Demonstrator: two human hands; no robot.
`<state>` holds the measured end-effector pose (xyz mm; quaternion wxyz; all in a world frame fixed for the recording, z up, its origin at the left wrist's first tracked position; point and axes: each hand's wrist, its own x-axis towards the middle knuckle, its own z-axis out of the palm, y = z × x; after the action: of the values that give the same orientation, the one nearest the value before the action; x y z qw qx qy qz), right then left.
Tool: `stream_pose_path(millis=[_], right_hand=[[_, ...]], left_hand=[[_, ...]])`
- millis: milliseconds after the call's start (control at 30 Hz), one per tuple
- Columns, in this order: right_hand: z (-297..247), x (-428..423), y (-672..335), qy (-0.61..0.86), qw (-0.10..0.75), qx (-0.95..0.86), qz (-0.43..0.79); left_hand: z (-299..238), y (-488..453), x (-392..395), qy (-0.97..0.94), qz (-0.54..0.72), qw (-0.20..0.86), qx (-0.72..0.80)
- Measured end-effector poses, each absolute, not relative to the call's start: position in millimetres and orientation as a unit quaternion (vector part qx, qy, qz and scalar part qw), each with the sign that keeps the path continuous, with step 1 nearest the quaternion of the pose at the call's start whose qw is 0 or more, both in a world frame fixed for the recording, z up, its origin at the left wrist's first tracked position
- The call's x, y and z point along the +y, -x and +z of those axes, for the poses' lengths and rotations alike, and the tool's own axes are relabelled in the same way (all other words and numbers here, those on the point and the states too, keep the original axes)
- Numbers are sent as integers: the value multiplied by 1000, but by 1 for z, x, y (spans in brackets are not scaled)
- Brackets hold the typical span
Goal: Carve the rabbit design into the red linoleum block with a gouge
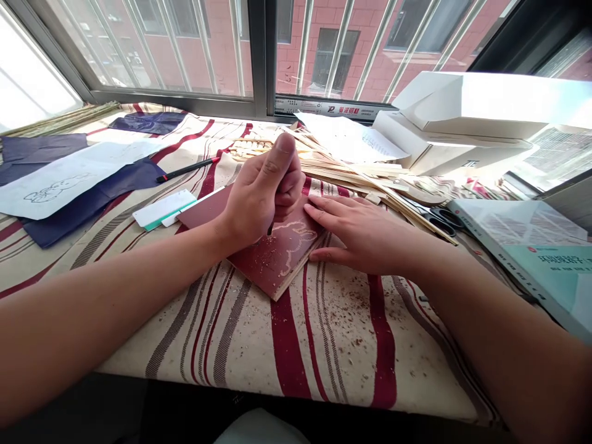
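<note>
The left hand (263, 191) is clutching a small carving tool (270, 229), its tip on a red wooden board (282, 265). The right hand (361, 234) is pressing flat on the board, just apart from the left. Wood shavings (266, 268) are lying around.

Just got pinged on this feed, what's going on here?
A person is working on a red-faced wood block on a striped cloth. Their left hand grips a small carving tool, mostly hidden in the fist, its tip near a pale rabbit outline. Their right hand lies flat on the block. Wood chips dot the block and cloth.
</note>
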<state>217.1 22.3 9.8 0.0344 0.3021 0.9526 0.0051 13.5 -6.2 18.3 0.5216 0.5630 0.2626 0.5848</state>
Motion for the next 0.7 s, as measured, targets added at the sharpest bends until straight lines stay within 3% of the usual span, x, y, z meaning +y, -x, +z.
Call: stream_pose_path(millis=[300,567,700], right_hand=[[11,16,-217,-241,-23,970,-5],[8,15,-212,-248,-17,969,-13],[7,15,-213,-253,-11,967,-7]], left_hand=[[20,-18,-4,-547,600,517,271],[20,-12,12,-526,534,597,286],[20,-16,9,-472,586,580,311]])
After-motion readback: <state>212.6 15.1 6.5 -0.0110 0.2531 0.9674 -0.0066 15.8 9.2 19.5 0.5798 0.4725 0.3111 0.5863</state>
